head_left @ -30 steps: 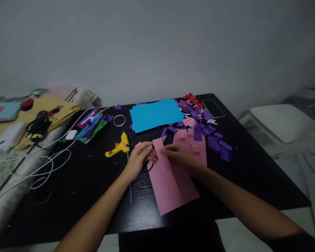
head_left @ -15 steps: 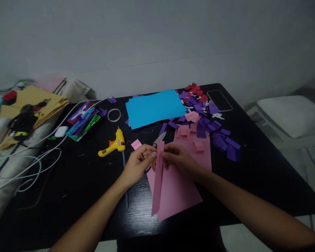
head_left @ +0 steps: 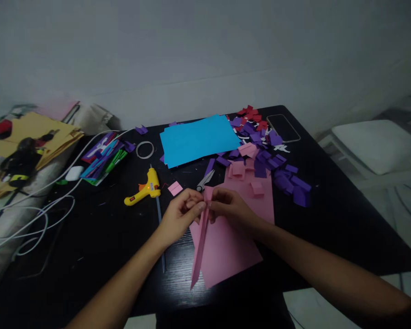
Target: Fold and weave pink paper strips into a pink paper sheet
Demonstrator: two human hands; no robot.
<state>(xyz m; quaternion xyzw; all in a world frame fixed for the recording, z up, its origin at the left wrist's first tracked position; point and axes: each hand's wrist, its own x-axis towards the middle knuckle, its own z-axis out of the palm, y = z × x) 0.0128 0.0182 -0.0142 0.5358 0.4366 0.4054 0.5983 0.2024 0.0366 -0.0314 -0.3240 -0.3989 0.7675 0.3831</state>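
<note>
A long strip of pink paper [head_left: 199, 254] is pinched between both hands near its upper end, its tail slanting down toward the table's front edge. My left hand [head_left: 180, 214] grips it from the left, thumb against the paper. From the other side, my right hand [head_left: 231, 208] closes its fingertips on the same strip. Under the hands lies a sheet of pink paper [head_left: 231, 256]. Scissors [head_left: 205, 180] rest just beyond the fingers, blades showing and handles hidden. A small folded pink piece [head_left: 175, 188] sits left of the scissors.
A yellow glue gun [head_left: 144, 187] and a grey glue stick [head_left: 159, 210] lie left. Blue sheets [head_left: 198, 141] are behind the hands. Purple paper pieces [head_left: 284, 178] and a phone [head_left: 283, 128] are at the right. A tape ring [head_left: 144, 150] and white cables [head_left: 44, 214] lie left.
The pink strip has turned more edge-on, and its lower end has swung left. Both hands keep hold of it. The view has shifted slightly.
</note>
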